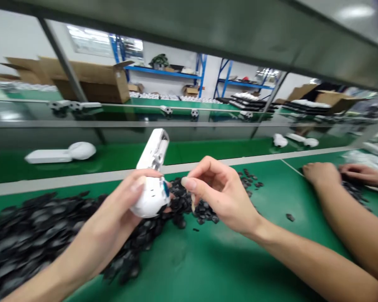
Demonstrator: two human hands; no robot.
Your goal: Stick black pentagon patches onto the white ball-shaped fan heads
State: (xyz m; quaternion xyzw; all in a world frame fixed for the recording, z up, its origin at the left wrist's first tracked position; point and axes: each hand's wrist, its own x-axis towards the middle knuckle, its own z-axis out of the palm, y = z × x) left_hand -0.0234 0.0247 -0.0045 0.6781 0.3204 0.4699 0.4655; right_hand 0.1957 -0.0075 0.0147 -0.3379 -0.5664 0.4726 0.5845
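- Head view: the left hand (121, 201) has its grip around a white device (153, 191), held tilted above the table (208, 260), near heaped black pieces (40, 226).
- Right hand (223, 197), just beside it: thumb and index fingertips close together; whether they pinch something, I cannot tell.
- Beyond, a similar white unit (82, 151) lies on a green belt (189, 153).
- Another person's hand (323, 173) rests at right.

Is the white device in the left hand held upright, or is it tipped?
Tipped: the white device leans in the left hand, its long arm slanting up and rightward in the picture, its rounded head lower.
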